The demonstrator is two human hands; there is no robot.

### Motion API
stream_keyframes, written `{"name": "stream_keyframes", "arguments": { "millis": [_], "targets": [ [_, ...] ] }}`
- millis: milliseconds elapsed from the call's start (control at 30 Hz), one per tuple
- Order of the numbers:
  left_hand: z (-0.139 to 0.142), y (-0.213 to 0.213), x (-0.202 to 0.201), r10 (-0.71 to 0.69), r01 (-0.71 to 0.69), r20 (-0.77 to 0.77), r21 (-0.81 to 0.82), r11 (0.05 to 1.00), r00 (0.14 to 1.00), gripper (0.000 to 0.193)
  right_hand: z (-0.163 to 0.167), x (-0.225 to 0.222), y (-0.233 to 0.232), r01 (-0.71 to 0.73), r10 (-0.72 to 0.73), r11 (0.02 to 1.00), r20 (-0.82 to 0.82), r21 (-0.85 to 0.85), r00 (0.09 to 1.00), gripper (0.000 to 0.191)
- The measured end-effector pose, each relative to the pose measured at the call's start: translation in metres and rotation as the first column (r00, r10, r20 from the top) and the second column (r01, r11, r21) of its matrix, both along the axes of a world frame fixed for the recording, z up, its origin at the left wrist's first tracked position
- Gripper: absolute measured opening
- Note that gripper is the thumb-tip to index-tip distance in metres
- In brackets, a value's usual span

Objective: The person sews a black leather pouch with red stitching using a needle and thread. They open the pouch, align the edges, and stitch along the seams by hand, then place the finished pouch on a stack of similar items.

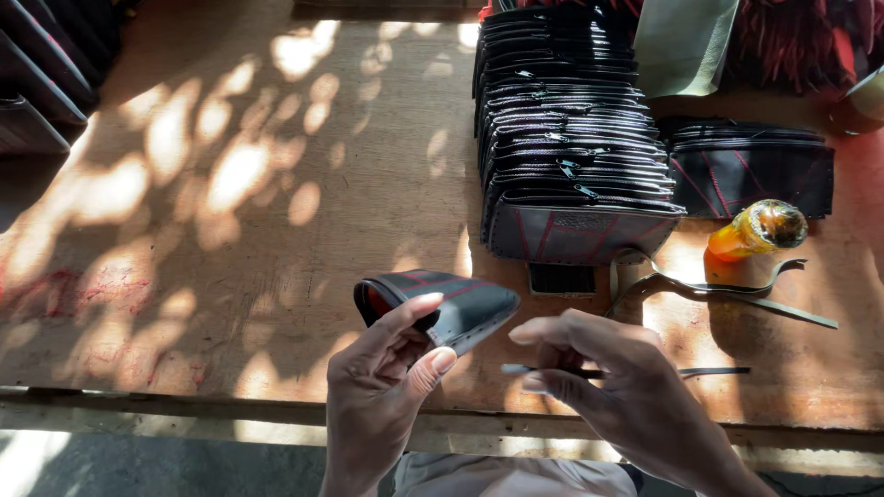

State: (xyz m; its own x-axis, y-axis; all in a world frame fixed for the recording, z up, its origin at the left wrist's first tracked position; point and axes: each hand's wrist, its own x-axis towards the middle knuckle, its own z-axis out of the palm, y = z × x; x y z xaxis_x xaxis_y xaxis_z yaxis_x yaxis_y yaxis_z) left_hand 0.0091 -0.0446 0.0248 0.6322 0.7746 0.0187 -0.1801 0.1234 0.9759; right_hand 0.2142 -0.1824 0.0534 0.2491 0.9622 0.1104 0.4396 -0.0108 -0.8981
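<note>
My left hand (387, 377) holds a folded black leather piece (451, 304) with red lines and a row of punched holes along its edge, pinched between thumb and fingers above the table's near edge. My right hand (608, 377) is just to its right, fingers closed on a thin dark needle-like tool (562, 371), from which a dark strip runs to the right. The two hands are close together but apart.
A long stack of similar black zipped leather pieces (566, 138) stands on the wooden table (230, 202), with a shorter stack (750, 166) to its right. An orange bottle (760, 228) and dark leather strips (727, 290) lie at the right. Dark items line the far left.
</note>
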Motion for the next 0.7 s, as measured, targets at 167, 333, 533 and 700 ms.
{"name": "stream_keyframes", "arguments": {
  "millis": [167,333,533,700],
  "targets": [
    [0.002,0.005,0.002,-0.087,0.086,-0.033,-0.052,0.995,0.996,0.049,0.033,-0.006,0.028,-0.089,0.087,0.996,0.149,0.012,0.985,0.011],
    [0.004,0.011,0.006,-0.092,0.091,-0.013,-0.057,0.994,0.996,0.049,0.047,-0.006,0.055,-0.144,0.162,0.986,0.305,-0.082,0.938,0.017],
    [0.01,0.016,0.006,-0.124,0.127,0.053,-0.055,0.99,0.991,0.048,0.052,-0.001,0.068,-0.206,0.246,0.962,0.248,-0.177,0.937,0.017],
    [0.013,0.018,0.01,-0.123,0.123,0.024,-0.023,0.992,0.992,0.046,0.052,-0.002,0.072,-0.222,0.26,0.963,0.304,-0.154,0.917,0.016]
  ]
}}
